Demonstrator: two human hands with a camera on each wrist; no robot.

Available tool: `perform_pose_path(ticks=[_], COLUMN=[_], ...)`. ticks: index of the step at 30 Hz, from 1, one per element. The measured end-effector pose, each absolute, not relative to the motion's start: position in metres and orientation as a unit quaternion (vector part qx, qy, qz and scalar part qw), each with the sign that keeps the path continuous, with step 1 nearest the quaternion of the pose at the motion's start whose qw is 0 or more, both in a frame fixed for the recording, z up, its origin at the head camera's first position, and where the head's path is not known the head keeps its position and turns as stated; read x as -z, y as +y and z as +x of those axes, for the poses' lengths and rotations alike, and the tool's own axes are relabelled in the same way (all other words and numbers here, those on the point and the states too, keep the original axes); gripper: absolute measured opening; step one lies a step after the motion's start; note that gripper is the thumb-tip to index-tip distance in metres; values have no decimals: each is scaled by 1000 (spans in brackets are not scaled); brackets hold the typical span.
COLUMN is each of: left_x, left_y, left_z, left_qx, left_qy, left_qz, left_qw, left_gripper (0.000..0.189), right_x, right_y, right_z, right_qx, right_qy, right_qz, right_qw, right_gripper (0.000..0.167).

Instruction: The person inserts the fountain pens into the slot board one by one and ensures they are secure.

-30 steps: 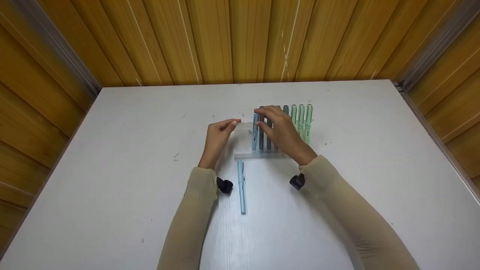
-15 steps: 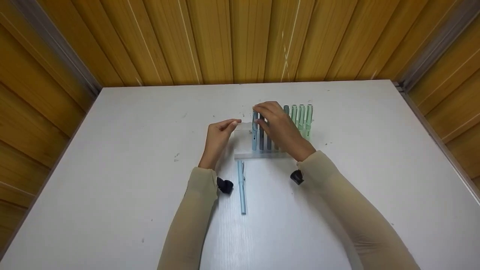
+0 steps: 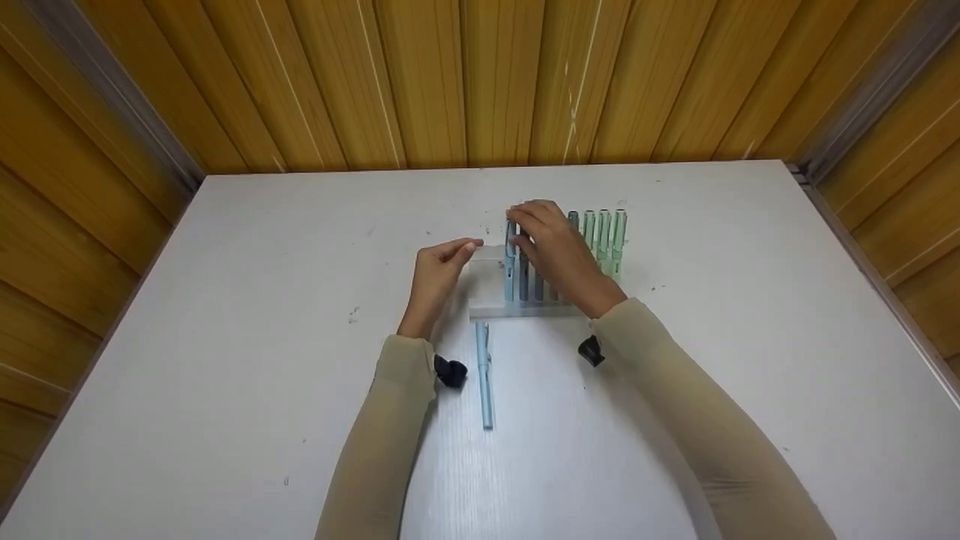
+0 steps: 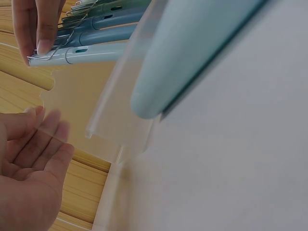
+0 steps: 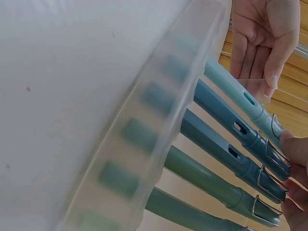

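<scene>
A translucent pen stand [image 3: 487,310] holds a row of clipped fountain pens, from light blue through dark blue to green. My left hand [image 3: 441,279] pinches the stand's clear back panel at its left end, the thumb in front and fingers showing through it in the left wrist view. My right hand [image 3: 562,251] grips the capped top of the leftmost pen in the row, a light blue fountain pen [image 5: 231,89], whose lower end sits in the stand. Several pens behind that hand are partly hidden in the head view. Another light blue fountain pen [image 3: 484,375] lies on the table before the stand.
Light green pens [image 3: 604,232] stand at the row's right end. The white table [image 3: 225,337] reaches back to a wood-panelled wall [image 3: 495,82]. A black wrist camera [image 3: 450,372] is worn at the left cuff, another [image 3: 591,351] at the right.
My right hand has moved slightly up and away, and the light blue pen it grips now stands straighter in the stand. The left hand and the lying pen have stayed put.
</scene>
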State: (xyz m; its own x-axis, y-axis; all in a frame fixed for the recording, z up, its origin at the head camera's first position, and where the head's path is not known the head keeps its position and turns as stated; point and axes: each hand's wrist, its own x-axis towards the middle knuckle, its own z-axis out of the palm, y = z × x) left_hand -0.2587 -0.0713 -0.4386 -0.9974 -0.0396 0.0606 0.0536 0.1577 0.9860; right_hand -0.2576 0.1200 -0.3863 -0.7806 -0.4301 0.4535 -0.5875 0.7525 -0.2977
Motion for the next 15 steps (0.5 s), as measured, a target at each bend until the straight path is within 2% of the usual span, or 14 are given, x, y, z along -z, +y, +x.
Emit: perform_pose_path(ticks=[15], left_x=[438], left_y=[-71], left_z=[-258], left_qx=[654], left_qy=[-756], left_qz=[1], left_qw=[26], left_gripper=[23], right_x=[391], right_y=[119], right_z=[-259], right_qx=[-215], right_qy=[-919], right_qz=[269], right_qw=[191], right_gripper=[41])
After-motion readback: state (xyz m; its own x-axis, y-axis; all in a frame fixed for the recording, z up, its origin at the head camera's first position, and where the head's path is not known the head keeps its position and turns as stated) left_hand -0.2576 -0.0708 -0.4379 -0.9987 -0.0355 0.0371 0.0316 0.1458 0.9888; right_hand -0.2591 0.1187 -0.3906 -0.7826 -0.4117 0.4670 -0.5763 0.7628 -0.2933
